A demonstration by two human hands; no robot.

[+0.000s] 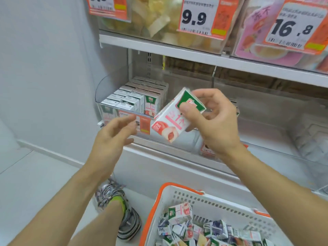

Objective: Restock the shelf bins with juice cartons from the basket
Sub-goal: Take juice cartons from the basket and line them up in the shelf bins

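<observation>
My right hand (215, 118) grips a white and pink peach juice carton (170, 123) with a green top, tilted, in front of the lower shelf. To its left, my left hand (115, 134) hovers with fingers spread and nothing in it. Behind it, a clear shelf bin (106, 89) holds rows of upright cartons (136, 98) of the same kind. At the bottom right, a white basket with an orange rim (159, 194) contains several loose juice cartons (181, 213) lying in a heap.
To the right of the filled bin stand clear plastic bins (266, 112). The upper shelf (159, 46) carries snack bins with price tags 9.9 and 16.8. A white wall stands at the left. My shoe (115, 205) rests on the floor beside the basket.
</observation>
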